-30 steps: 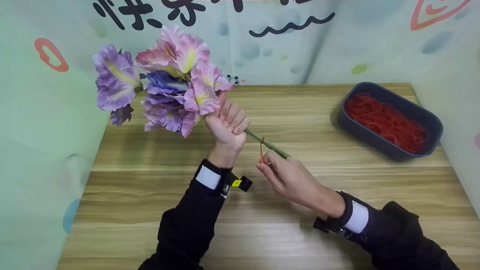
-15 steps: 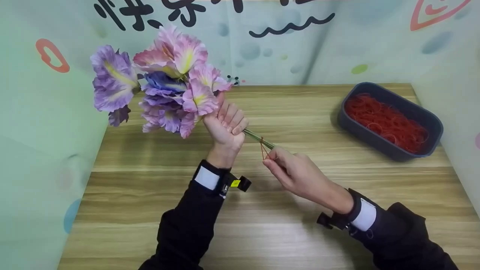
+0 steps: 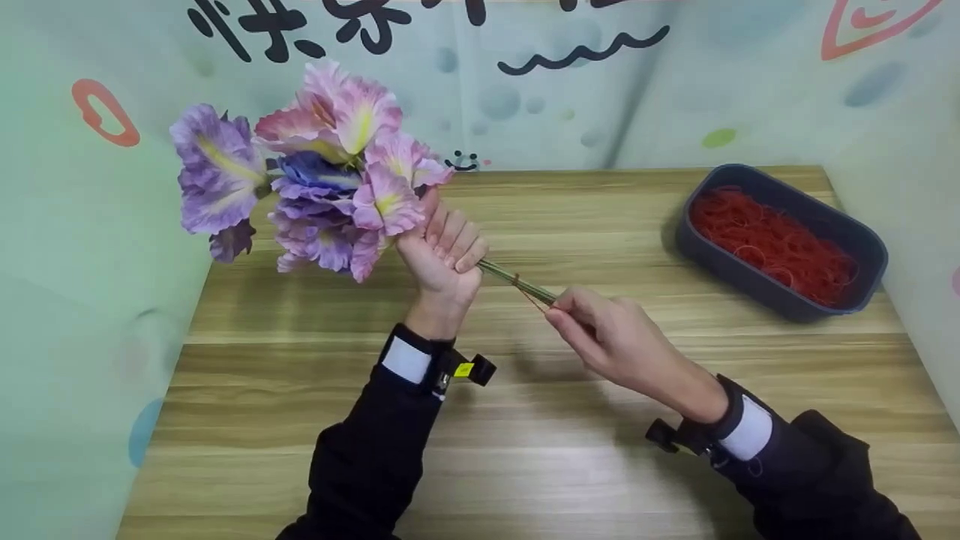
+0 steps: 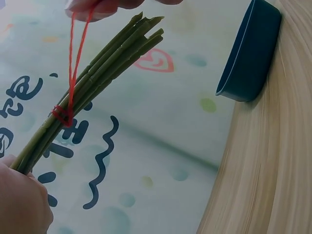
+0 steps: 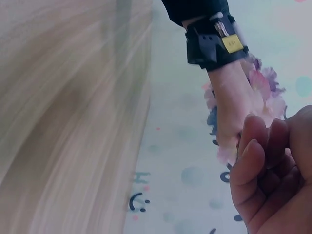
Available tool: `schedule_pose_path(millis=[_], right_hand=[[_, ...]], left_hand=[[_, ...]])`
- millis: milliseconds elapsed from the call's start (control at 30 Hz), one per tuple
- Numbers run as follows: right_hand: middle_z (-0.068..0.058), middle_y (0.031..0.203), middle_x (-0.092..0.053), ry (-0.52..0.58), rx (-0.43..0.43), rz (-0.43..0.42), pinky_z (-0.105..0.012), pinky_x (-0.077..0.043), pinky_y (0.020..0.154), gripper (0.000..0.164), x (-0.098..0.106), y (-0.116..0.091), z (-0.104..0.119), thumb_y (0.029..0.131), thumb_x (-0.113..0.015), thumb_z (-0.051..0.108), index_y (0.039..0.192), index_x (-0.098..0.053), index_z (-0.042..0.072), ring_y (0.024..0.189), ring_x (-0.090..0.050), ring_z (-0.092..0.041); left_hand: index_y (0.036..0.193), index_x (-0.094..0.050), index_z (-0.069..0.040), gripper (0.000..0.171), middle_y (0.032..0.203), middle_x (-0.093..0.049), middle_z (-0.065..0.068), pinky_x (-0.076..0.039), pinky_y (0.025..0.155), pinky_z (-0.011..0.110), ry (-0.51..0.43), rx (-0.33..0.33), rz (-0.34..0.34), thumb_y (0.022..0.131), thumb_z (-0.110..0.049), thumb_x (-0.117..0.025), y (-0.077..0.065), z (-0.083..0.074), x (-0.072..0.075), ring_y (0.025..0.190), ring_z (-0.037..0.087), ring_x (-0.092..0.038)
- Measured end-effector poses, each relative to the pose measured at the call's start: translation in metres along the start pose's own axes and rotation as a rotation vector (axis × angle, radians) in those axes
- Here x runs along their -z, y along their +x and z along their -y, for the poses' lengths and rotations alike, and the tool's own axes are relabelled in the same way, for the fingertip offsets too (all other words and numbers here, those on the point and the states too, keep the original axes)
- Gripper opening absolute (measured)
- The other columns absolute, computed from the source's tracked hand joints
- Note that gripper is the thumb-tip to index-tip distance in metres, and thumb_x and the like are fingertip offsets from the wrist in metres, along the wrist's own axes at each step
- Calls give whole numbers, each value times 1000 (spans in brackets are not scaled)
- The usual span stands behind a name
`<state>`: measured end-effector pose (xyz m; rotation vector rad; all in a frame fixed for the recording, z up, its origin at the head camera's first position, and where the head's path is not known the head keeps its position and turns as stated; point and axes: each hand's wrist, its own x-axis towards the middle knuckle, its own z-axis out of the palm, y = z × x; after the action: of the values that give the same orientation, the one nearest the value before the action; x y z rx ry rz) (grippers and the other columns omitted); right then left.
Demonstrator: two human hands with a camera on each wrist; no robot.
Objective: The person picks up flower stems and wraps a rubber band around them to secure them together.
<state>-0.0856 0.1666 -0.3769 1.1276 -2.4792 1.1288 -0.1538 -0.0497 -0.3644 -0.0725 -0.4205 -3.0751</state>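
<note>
A bunch of artificial flowers (image 3: 322, 172) in pink, purple and blue leans to the left in the head view. My left hand (image 3: 444, 251) grips its green stems (image 4: 109, 63) just below the blooms. Around the stems, between my two hands, sits a red rubber band (image 4: 62, 116) wrapped tight. Its free loop is stretched toward the cut stem ends, where my right hand (image 3: 630, 341) pinches it between thumb and fingers. In the head view that hand hides the stem ends. The left wrist view shows them clear of the right fingertips (image 4: 95, 9).
A dark blue-grey plastic box (image 3: 750, 283) stands at the right rear of the wooden table (image 3: 525, 465). It holds a heap of red rubber bands (image 3: 772, 247). A printed pale backdrop (image 3: 517, 105) rises behind the table and along its sides.
My right hand has moved right, along the stems toward their ends, drawing the band's loop out at a slant. The left hand and flowers have shifted slightly left and down.
</note>
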Motion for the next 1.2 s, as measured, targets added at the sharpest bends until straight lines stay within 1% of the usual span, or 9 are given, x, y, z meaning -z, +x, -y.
schedule_pose_path(millis=[200, 400, 567, 700, 833, 933, 1100, 1200], right_hand=[[14, 60, -40, -53, 22, -26, -17, -26, 40, 8, 13, -6, -7, 98, -65, 7, 93, -61, 11, 49, -35, 2], [16, 59, -46, -18, -17, -21, -17, -34, 39, 5, 20, -11, -14, 99, -65, 8, 96, -63, 10, 47, -45, 3], [16, 58, -47, 13, -63, -21, -17, -36, 40, 4, 21, -15, -18, 100, -64, 9, 96, -63, 10, 45, -47, 3], [16, 59, -46, 25, -87, -21, -17, -38, 41, 4, 21, -16, -21, 101, -64, 10, 97, -64, 10, 44, -48, 3], [15, 60, -45, 18, -72, -23, -18, -39, 42, 4, 21, -17, -25, 100, -64, 9, 97, -64, 10, 45, -49, 3], [14, 60, -46, 19, -78, -14, -18, -42, 43, 4, 22, -17, -27, 100, -64, 8, 98, -63, 11, 45, -51, 2], [14, 58, -48, 75, -112, 19, -19, -46, 46, 6, 25, -17, -31, 102, -61, 10, 100, -64, 15, 44, -54, -2], [14, 57, -49, 111, -119, 21, -19, -47, 48, 9, 27, -17, -32, 102, -61, 9, 101, -66, 16, 43, -54, -4]], left_hand=[[50, -34, -19, 59, 38, -33, -8, -16, 31, 16, -55, 16, 21, 109, -24, -26, -2, -4, 1, 34, 4, -16], [50, -34, -19, 60, 38, -32, -8, -16, 31, 16, -55, 21, 31, 109, -24, -25, -1, -3, 2, 35, 4, -14], [50, -34, -19, 60, 38, -33, -8, -17, 31, 16, -62, 30, 24, 109, -24, -26, -1, -3, 3, 34, 4, -15], [49, -34, -18, 60, 38, -33, -7, -17, 30, 16, -101, 60, 12, 109, -25, -27, 0, -3, 5, 35, 4, -15], [49, -33, -17, 61, 37, -32, -6, -15, 31, 16, -150, 94, 15, 109, -26, -26, 0, -4, 7, 36, 5, -11], [49, -33, -17, 61, 37, -32, -6, -16, 30, 16, -162, 113, 13, 109, -26, -26, 0, -4, 7, 36, 5, -11], [48, -33, -17, 61, 37, -32, -6, -16, 30, 17, -179, 144, 15, 109, -26, -27, 0, -5, 6, 35, 5, -12], [48, -34, -17, 62, 36, -32, -6, -16, 30, 17, -180, 158, 21, 109, -26, -27, 0, -5, 6, 35, 5, -12]])
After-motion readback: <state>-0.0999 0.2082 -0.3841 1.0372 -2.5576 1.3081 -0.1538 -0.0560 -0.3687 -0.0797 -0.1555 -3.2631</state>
